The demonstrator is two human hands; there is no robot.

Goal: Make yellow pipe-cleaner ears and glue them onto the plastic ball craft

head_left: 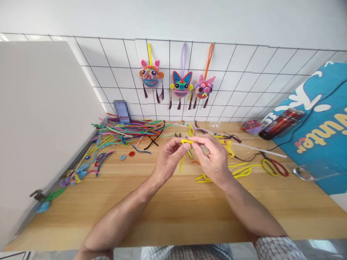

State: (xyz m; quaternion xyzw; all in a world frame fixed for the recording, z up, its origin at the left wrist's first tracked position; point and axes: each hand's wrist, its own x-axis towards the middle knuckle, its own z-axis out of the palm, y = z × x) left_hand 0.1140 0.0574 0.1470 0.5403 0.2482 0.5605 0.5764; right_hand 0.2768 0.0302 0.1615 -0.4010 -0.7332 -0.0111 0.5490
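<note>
Both hands meet above the middle of the wooden table (168,209). My left hand (169,159) and my right hand (213,159) pinch the two sides of a bent yellow pipe cleaner (187,142), whose loose end hangs down between them. More yellow pipe cleaners (238,171) lie on the table just right of my right hand. A yellow glue gun (229,148) lies behind that hand.
A heap of coloured pipe cleaners (127,131) covers the back left. Scissors (273,167) lie at the right, with a red bottle (282,123) and a blue board (320,130) behind. Three pipe-cleaner faces (180,85) hang on the wire grid. A white panel (40,126) bounds the left.
</note>
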